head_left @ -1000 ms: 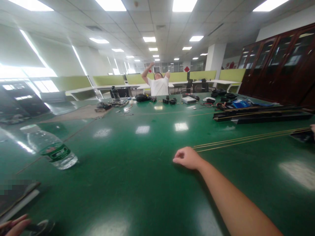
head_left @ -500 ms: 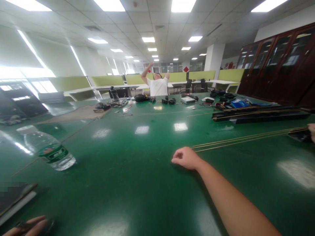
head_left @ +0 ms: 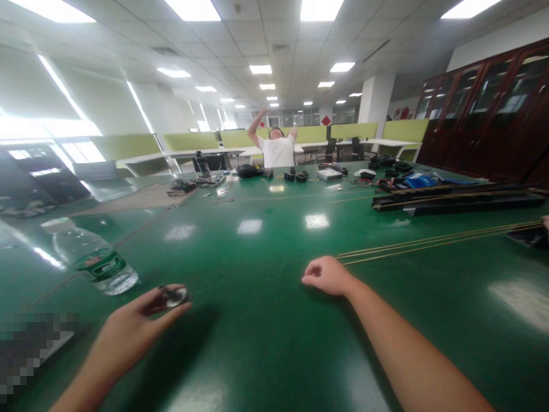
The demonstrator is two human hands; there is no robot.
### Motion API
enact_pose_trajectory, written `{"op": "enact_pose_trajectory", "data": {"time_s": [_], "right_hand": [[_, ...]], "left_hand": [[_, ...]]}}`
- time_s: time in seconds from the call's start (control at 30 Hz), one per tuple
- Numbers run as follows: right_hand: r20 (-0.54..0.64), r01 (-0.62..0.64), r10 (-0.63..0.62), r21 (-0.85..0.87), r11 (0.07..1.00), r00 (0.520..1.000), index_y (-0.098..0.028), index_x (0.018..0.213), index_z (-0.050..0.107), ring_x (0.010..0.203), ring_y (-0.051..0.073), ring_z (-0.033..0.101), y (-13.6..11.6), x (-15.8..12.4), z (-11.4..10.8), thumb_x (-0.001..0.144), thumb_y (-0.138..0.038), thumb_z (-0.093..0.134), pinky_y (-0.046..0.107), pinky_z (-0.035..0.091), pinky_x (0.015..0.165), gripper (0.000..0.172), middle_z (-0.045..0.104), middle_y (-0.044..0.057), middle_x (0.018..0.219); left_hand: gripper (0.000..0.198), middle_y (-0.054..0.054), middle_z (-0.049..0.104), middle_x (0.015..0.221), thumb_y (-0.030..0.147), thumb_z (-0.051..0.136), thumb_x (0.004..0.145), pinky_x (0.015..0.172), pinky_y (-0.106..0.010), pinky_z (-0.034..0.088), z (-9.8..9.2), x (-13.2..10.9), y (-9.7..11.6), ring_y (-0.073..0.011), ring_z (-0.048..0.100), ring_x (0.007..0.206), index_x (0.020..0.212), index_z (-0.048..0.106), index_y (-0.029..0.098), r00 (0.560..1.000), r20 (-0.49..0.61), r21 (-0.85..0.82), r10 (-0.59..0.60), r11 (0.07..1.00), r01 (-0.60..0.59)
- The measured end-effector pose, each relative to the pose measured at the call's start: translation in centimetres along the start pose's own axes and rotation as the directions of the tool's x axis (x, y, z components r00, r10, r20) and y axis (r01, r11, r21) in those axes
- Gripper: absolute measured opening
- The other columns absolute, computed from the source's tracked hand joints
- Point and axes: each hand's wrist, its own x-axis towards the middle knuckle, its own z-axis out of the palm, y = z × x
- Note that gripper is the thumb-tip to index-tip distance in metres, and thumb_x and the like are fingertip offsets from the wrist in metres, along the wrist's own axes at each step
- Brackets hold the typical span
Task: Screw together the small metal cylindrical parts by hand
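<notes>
Over the left part of the green table [head_left: 257, 343], my left hand [head_left: 141, 320] grips a small round object [head_left: 176, 296] between thumb and fingers. It has a dark rim and a pale, shiny middle; its kind is unclear. My right hand [head_left: 326, 276] rests on the table with its fingers curled round and the thumb against them; whether anything is inside cannot be seen. Several thin golden rods [head_left: 429, 243] run from just behind my right hand towards the right edge. A clear water bottle with a green label [head_left: 103, 266] stands behind my left hand.
Another person's fingers [head_left: 546, 222] show at the right edge near the rods. Black rails [head_left: 454, 200] lie at the back right beside blue items [head_left: 418, 181]. Small dark gear [head_left: 295, 175] lines the far edge. A person in a white shirt [head_left: 278, 151] sits beyond, arms raised.
My left hand has come up from the bottom left corner to the right and forward, with the round object in it. My right hand stays in place on the table.
</notes>
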Motion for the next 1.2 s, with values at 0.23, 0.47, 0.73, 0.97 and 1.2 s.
{"op": "enact_pose_trajectory", "data": {"time_s": [0.23,0.47,0.73,0.97,1.2], "right_hand": [[-0.057,0.023,-0.019,0.08,0.996,0.998,-0.017,0.073,0.067,0.067,0.013,0.06,-0.1,0.3,-0.3,0.092,-0.037,0.047,0.023,0.04,0.067,0.034,0.069,0.001,0.07],[-0.044,0.024,-0.019,0.104,0.994,0.999,-0.018,0.07,0.059,0.067,0.013,0.058,-0.6,0.3,0.0,0.095,-0.032,0.043,0.022,0.038,0.067,0.032,0.066,-0.001,0.069],[0.014,0.125,-0.129,0.161,0.979,0.992,-0.019,0.075,0.057,0.069,0.013,0.058,-1.8,-0.2,0.6,0.094,-0.028,0.043,0.022,0.039,0.069,0.026,0.065,-0.002,0.072],[0.019,0.105,-0.111,0.199,0.974,0.994,-0.02,0.082,0.055,0.066,0.013,0.057,-1.9,-0.4,0.7,0.092,-0.026,0.045,0.022,0.04,0.066,0.015,0.065,-0.002,0.073],[-0.085,0.063,-0.057,0.076,0.995,0.995,-0.02,0.087,0.056,0.067,0.014,0.059,-0.9,-0.1,0.8,0.081,-0.021,0.058,0.023,0.041,0.063,0.006,0.066,0.0,0.076]], "left_hand": [[0.033,-0.004,0.072,0.088,0.034,0.075,0.069,0.075,-0.032,0.057,12.9,5.5,11.1,-0.0193,0.068,0.075,0.098,0.066,0.019,0.94,0.176,-0.364,0.293,0.906,-0.215],[0.028,-0.003,0.07,0.098,0.023,0.073,0.074,0.083,-0.032,0.055,18.3,4.5,12.6,-0.0184,0.066,0.088,0.101,0.067,0.022,0.86,0.104,-0.427,0.5,0.803,-0.415],[0.028,-0.005,0.069,0.106,0.019,0.066,0.079,0.092,-0.034,0.053,17.8,4.4,12.5,-0.0192,0.065,0.097,0.107,0.066,0.021,0.86,0.07,-0.49,0.506,0.768,-0.412],[0.039,-0.007,0.067,0.115,0.029,0.06,0.087,0.097,-0.038,0.051,18.2,4.4,12.3,-0.0207,0.064,0.102,0.124,0.057,0.02,0.836,0.161,-0.55,0.524,0.751,-0.365],[0.041,-0.006,0.067,0.11,0.022,0.068,0.078,0.091,-0.036,0.053,18.1,4.2,12.5,-0.0201,0.065,0.096,0.118,0.059,0.02,0.876,0.06,-0.479,0.478,0.784,-0.395]]}}
